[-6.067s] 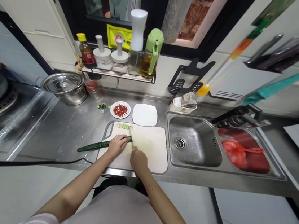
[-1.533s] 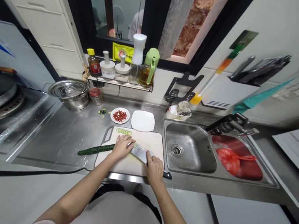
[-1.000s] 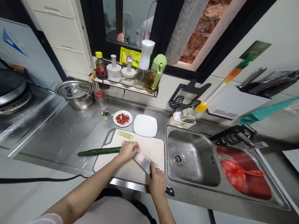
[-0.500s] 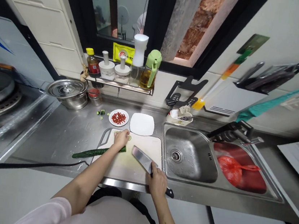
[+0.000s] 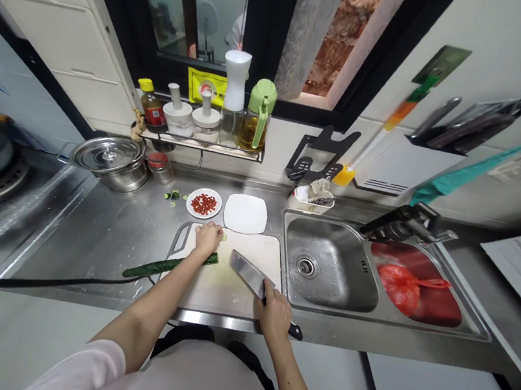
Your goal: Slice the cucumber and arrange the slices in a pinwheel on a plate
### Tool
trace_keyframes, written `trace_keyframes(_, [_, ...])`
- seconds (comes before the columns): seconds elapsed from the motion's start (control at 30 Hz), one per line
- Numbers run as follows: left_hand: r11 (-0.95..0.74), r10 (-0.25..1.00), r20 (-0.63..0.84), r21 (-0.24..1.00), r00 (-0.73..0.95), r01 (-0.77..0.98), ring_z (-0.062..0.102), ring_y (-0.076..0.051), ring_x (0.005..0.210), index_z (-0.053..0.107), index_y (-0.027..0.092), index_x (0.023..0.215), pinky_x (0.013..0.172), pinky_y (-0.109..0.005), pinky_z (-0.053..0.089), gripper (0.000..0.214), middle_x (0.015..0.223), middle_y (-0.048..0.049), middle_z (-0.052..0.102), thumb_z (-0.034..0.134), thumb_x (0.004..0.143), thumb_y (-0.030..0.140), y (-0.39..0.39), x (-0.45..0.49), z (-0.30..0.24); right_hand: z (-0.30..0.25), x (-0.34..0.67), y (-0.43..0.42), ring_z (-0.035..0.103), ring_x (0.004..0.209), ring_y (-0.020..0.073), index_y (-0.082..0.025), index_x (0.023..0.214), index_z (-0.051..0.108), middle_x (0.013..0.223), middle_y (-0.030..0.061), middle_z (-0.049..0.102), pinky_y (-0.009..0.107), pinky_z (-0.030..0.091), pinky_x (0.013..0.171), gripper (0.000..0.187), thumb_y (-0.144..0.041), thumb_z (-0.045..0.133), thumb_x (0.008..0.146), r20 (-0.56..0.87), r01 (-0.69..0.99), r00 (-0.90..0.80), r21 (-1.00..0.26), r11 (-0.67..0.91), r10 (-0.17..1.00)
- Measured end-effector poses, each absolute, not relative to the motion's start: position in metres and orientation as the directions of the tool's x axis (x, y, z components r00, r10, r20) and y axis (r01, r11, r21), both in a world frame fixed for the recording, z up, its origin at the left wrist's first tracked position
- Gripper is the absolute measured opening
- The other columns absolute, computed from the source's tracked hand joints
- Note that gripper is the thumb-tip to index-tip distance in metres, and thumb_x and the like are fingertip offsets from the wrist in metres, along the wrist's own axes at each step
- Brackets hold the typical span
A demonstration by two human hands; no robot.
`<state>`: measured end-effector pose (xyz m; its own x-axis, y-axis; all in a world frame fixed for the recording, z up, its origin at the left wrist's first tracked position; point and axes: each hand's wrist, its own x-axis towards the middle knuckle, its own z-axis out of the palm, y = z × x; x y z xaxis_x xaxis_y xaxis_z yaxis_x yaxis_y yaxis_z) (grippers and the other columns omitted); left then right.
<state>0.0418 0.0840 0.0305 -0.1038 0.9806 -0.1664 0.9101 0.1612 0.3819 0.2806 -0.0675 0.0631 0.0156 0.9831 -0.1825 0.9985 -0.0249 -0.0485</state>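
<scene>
A white cutting board lies on the steel counter in front of me. A long green cucumber rests across its left edge. My left hand is at the board's far left corner, fingers curled down over the cut cucumber slices, most of them hidden beneath it. My right hand grips the black handle of a cleaver whose blade lies flat and low over the board's right part, pointing away to the left.
Behind the board stand a small plate of chopped red chilli and an empty white square plate. A lidded steel pot is at the left, a double sink with a red bag at the right, and a condiment rack on the wall.
My left hand left the cucumber and moved to the slices at the far edge of the board. The cleaver swung away from the cucumber and now lies low at the right.
</scene>
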Motion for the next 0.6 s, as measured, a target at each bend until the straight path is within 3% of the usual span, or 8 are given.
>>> trace_keyframes(0.23, [0.179,0.979,-0.156,0.373,-0.128,0.91,0.056,-0.025,0.099,0.072,0.024,0.085,0.088,-0.039,0.034,0.02,0.102,-0.0077,0.066,0.053,0.084,0.031,0.083,0.042,0.033,0.067,0.278,-0.067,0.061,0.094,0.0213,-0.02,0.133,0.052,0.099,0.0082,0.068,0.028,0.038,0.084,0.048,-0.026,0.054,0.086,-0.2,0.996,0.04,-0.07,-0.055,0.979])
trace_keyframes(0.6, [0.322,0.929,-0.055,0.609,-0.366,0.725,0.058,-0.023,0.098,0.069,0.026,0.103,0.089,-0.036,0.039,0.024,0.106,-0.0059,0.066,0.054,0.086,0.033,0.064,0.018,0.038,0.063,0.275,-0.065,0.061,0.094,0.0212,-0.019,0.132,0.052,0.099,0.0073,0.068,0.028,0.037,0.083,0.046,-0.025,0.054,0.086,-0.203,0.995,0.03,-0.087,-0.049,0.979])
